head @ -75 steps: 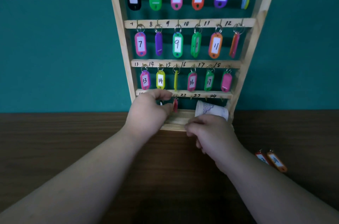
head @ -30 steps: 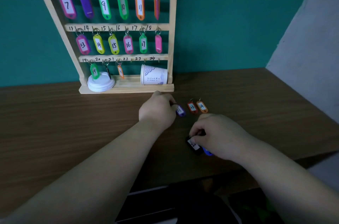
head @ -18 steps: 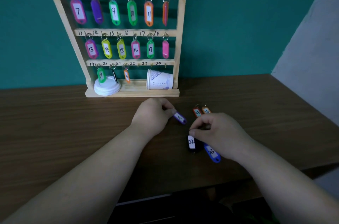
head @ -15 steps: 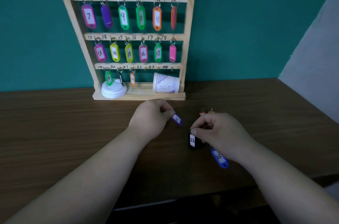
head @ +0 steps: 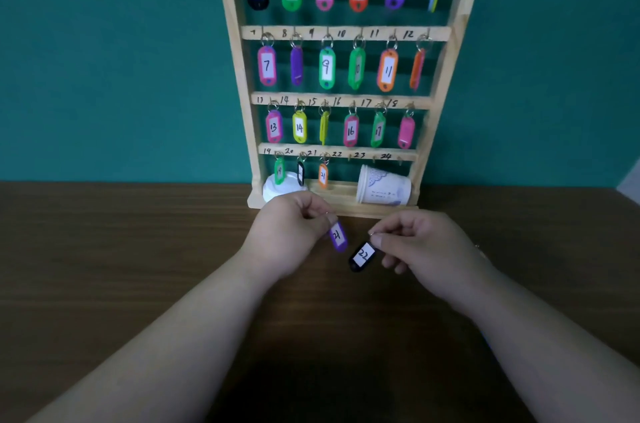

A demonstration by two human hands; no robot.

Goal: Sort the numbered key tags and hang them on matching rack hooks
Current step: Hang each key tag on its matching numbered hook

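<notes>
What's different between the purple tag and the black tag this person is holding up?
The purple tag hangs from the left hand; the black tag from the right hand. The purple tag's label looks like 21, the black tag's reads 22. The purple tag hangs nearly upright, the black tag slants diagonally. Both carry white handwritten labels and are pinched at the top end.

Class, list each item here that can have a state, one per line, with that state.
left hand, pinches the purple tag by its ring
purple tag, held, dangling
right hand, pinches the black tag by its ring
black tag, held, number 22 showing
hooks 22 to 24, bare
paper cup, lying on its side
white lid, off the cup
</notes>
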